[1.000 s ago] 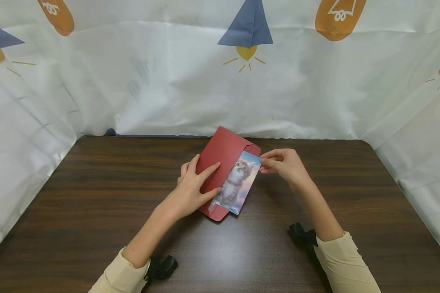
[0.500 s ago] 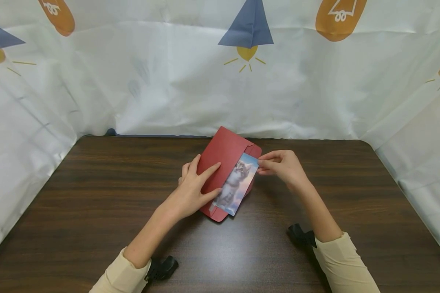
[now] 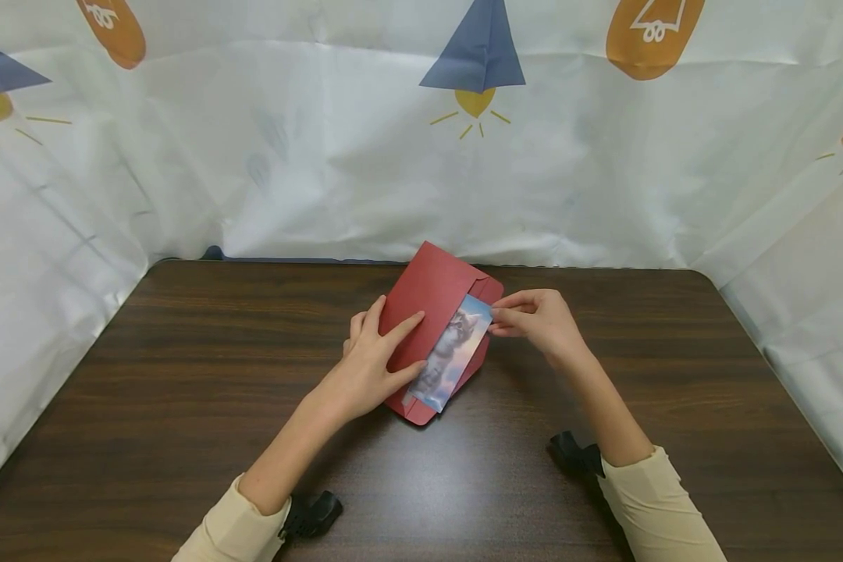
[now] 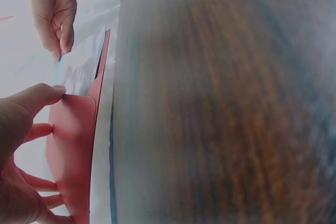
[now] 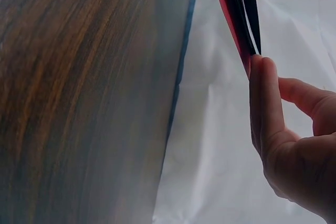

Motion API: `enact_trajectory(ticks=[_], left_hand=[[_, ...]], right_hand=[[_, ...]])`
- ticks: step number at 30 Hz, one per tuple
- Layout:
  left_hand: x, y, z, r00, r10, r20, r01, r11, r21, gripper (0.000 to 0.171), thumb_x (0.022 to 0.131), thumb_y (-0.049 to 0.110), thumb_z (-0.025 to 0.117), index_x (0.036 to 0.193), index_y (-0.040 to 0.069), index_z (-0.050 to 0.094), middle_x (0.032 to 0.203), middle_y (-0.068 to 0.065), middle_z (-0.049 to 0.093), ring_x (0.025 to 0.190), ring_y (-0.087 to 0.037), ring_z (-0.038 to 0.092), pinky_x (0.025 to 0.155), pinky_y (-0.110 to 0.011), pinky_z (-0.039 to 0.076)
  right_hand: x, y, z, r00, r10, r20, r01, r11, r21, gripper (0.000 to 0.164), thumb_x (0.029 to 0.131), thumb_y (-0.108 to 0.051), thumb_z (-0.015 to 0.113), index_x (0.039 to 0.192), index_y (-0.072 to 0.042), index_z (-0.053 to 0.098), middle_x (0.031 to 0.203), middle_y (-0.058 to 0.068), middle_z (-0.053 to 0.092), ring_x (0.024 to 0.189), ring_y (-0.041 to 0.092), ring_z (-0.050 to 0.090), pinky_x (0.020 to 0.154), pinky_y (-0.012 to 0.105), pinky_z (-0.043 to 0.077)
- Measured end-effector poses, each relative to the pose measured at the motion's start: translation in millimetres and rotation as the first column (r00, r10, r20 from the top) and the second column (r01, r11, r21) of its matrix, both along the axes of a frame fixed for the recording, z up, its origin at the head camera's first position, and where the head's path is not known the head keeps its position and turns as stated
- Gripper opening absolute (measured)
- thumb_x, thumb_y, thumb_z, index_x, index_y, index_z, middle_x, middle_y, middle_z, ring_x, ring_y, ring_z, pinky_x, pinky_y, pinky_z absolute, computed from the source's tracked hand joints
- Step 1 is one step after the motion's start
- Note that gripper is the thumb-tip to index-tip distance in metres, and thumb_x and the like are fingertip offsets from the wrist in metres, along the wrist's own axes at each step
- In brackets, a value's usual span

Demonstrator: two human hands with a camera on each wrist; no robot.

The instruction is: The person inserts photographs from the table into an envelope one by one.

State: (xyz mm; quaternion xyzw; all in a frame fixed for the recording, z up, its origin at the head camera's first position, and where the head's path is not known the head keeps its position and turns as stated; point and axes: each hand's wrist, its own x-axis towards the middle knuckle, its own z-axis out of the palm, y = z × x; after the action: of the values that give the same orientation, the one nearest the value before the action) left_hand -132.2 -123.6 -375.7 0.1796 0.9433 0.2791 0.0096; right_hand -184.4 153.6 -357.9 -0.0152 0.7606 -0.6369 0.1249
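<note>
In the head view a red envelope (image 3: 432,289) lies slanted over the middle of the table. A picture card (image 3: 453,351) showing a kitten against a pink and blue sky sits partly in its mouth, with part of the card hidden inside. My left hand (image 3: 368,363) holds the envelope with fingers spread over its face and left side; its thumb (image 4: 50,94) touches the mouth's edge in the left wrist view. My right hand (image 3: 544,320) pinches the card's upper right corner between thumb and fingers. Seen edge-on in the right wrist view, the envelope (image 5: 236,30) gapes at its mouth.
A dark wood-grain table (image 3: 183,390) spreads beneath both arms. Behind it hangs a white curtain (image 3: 323,179) printed with lamps and bulbs, which meets the table's far edge. Black wrist mounts (image 3: 312,515) sit by the cream sleeves (image 3: 235,523).
The card has slid left and deeper into the envelope, so less of it shows. My right hand has moved slightly left with it. The left hand and envelope have barely shifted.
</note>
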Motion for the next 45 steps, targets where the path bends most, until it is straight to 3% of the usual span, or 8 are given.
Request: enact_trajectory(ticks=[14, 21, 34, 45], left_hand=[[0.5, 1, -0.7, 1.0, -0.002, -0.006, 0.002, 1.0, -0.002, 0.073, 0.094, 0.033, 0.08, 0.159, 0.018, 0.049, 0.17, -0.03, 0.015, 0.151, -0.052, 0.021, 0.106, -0.071, 0.044], [0.5, 2, -0.9, 1.0, -0.01, -0.021, 0.01, 1.0, 0.007, 0.072, 0.094, 0.032, 0.08, 0.158, 0.018, 0.051, 0.169, -0.031, 0.017, 0.15, -0.053, 0.023, 0.106, -0.072, 0.043], [0.4, 4, -1.4, 1.0, -0.008, -0.018, 0.008, 1.0, -0.005, 0.071, 0.095, 0.035, 0.079, 0.159, 0.019, 0.05, 0.17, -0.031, 0.016, 0.15, -0.053, 0.022, 0.107, -0.073, 0.04], [1.3, 5, -2.8, 1.0, -0.009, -0.012, 0.008, 1.0, -0.009, 0.071, 0.096, 0.035, 0.078, 0.159, 0.019, 0.05, 0.17, -0.031, 0.015, 0.15, -0.053, 0.021, 0.107, -0.073, 0.04]], right_hand=[[1.0, -8, -0.7, 1.0, -0.017, -0.011, 0.017, 0.999, -0.027, 0.03, 0.101, 0.002, 0.067, 0.123, 0.022, 0.063, 0.098, 0.017, 0.075, 0.074, 0.011, 0.077, 0.086, 0.04, 0.062], [0.6, -11, -3.1, 1.0, -0.029, -0.009, 0.029, 0.999, -0.036, 0.027, 0.1, 0.003, 0.066, 0.121, 0.021, 0.064, 0.093, 0.011, 0.075, 0.073, 0.01, 0.076, 0.088, 0.043, 0.061], [4.0, -16, -3.4, 0.999, -0.053, -0.011, 0.053, 0.998, -0.032, 0.027, 0.101, 0.002, 0.065, 0.121, 0.021, 0.065, 0.089, 0.009, 0.076, 0.072, 0.008, 0.076, 0.079, 0.03, 0.063], [5.8, -22, -7.6, 0.997, -0.062, -0.04, 0.06, 0.997, -0.041, 0.026, 0.101, 0.003, 0.065, 0.12, 0.021, 0.065, 0.099, 0.022, 0.077, 0.074, 0.008, 0.076, 0.077, 0.028, 0.063]])
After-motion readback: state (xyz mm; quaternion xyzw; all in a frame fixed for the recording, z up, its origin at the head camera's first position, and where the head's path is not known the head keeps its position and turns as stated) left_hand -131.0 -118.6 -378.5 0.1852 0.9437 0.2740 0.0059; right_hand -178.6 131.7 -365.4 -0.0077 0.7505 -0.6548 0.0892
